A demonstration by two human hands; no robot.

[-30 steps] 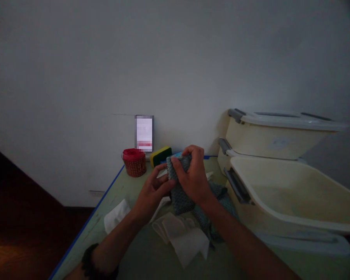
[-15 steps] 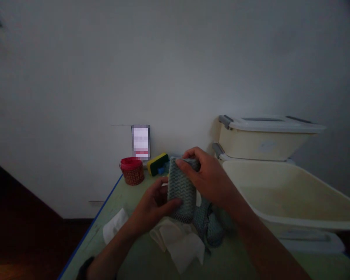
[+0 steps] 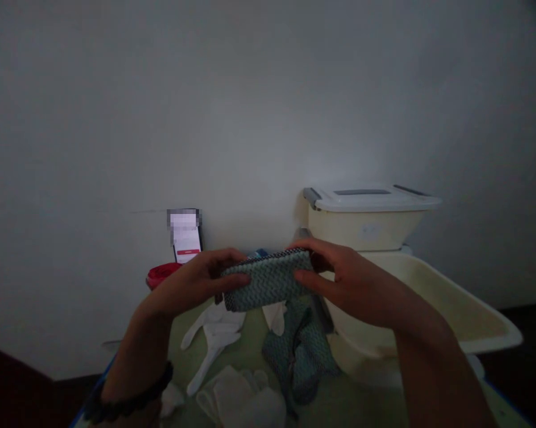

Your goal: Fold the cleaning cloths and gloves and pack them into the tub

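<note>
1. While both hands are raised over the green tabletop [image 3: 178, 351], a folded cloth [image 3: 270, 279] sits between them in the head view: blue-grey, ribbed in a zigzag weave, packed into a thick, narrow oblong with dark speckled edging along its top and left end.
2. Left hand [image 3: 190, 278] on one end, pinching! Its thumb lies flat across the near face, the other fingers tucked behind, mostly hidden.
3. Right hand [image 3: 357, 288] on the opposite end, pinching too: thumb against the near face, forefinger along the top edge, so the cloth's middle bridges the gap between the two thumbs.
4. Down below, a crumpled blue-grey cloth [image 3: 297, 353] of similar weave lies slack on the table, with a limp white glove-like piece [image 3: 216, 330] to its left and a soft off-white cloth [image 3: 243, 398] bunched nearer the viewer.
5. Over on the right, smooth cream plastic: an open, flaring bin [image 3: 361, 342], and behind it a lidded bin [image 3: 357, 224] with grey clips.
</note>
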